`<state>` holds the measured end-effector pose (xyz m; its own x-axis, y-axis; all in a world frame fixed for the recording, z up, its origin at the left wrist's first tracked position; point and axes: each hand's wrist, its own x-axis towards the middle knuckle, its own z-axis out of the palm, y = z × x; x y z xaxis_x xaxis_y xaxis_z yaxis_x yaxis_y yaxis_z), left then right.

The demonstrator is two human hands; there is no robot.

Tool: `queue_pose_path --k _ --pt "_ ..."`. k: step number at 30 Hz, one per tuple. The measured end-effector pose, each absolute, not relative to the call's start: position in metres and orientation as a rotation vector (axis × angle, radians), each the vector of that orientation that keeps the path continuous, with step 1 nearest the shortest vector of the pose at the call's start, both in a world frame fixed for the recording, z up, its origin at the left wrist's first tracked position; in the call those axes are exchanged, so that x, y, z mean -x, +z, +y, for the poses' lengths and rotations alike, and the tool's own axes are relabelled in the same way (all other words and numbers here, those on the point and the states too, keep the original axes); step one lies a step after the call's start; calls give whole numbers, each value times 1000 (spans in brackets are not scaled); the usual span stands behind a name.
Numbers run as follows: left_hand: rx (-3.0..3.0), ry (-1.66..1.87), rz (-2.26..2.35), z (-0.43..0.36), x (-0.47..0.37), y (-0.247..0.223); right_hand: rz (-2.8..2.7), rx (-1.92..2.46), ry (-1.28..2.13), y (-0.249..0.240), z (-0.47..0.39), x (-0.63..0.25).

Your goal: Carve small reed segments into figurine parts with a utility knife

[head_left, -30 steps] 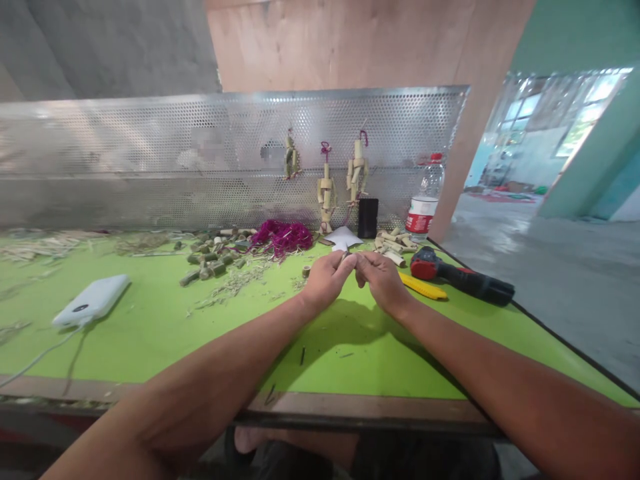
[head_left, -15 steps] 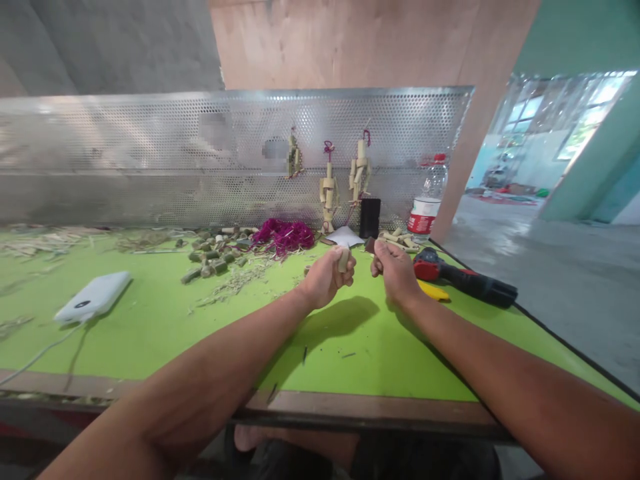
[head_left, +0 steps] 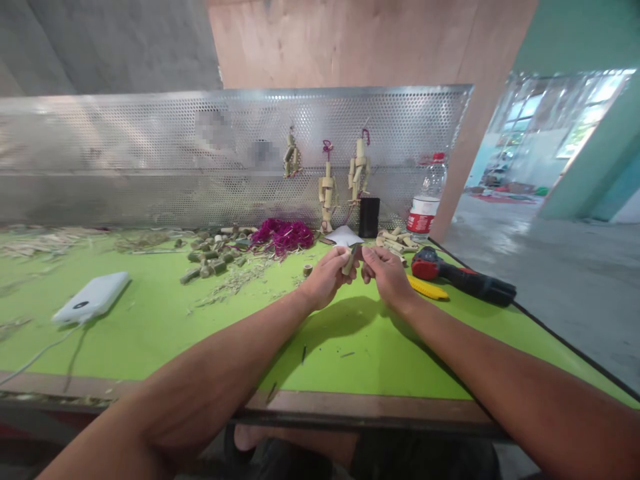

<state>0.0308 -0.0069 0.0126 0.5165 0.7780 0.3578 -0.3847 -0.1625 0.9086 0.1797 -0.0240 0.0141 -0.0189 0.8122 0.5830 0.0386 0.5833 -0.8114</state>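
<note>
My left hand (head_left: 326, 279) is closed around a short pale bamboo piece (head_left: 348, 264) that sticks up between thumb and fingers. In my right hand (head_left: 391, 275) a small dark brown piece of sandpaper (head_left: 357, 252) is pinched, its edge against the bamboo piece or very close to it. Both hands are held above the green tabletop, nearly meeting. A small bamboo ring (head_left: 307, 270) stands on the table left of my left hand. Behind the hands lies a white sheet (head_left: 345, 236). The yellow cutter knife (head_left: 428, 288) rests beside my right wrist.
A red and black power tool (head_left: 463, 280) and a bottle (head_left: 425, 203) stand right. Jointed bamboo figures (head_left: 327, 193) are at the perforated metal panel (head_left: 165, 153). Purple string (head_left: 283, 237), cut bamboo pieces (head_left: 213, 257) and a white power bank (head_left: 93, 298) lie left.
My right hand has moved left with the sandpaper, up to the bamboo piece. My left hand has tilted that piece slightly. The small bamboo ring now shows more fully.
</note>
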Motion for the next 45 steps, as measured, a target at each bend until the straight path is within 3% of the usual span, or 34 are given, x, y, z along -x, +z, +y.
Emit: queue_pose_path --k 8,18,27,38,45 --pt "-1766 1132 441 -8 -33 11 -1601 873 612 14 -27 -180" --pt "-2150 1214 857 -10 -27 17 -1673 888 479 19 -30 -181" --pt "-1948 1233 576 -16 -24 18 -1421 789 617 18 -19 -192" --pt "-1275 1148 422 -1 -22 17 -1303 764 749 14 -12 -192" --pt "-1224 1152 322 -4 -22 18 -1264 748 846 14 -11 -193"
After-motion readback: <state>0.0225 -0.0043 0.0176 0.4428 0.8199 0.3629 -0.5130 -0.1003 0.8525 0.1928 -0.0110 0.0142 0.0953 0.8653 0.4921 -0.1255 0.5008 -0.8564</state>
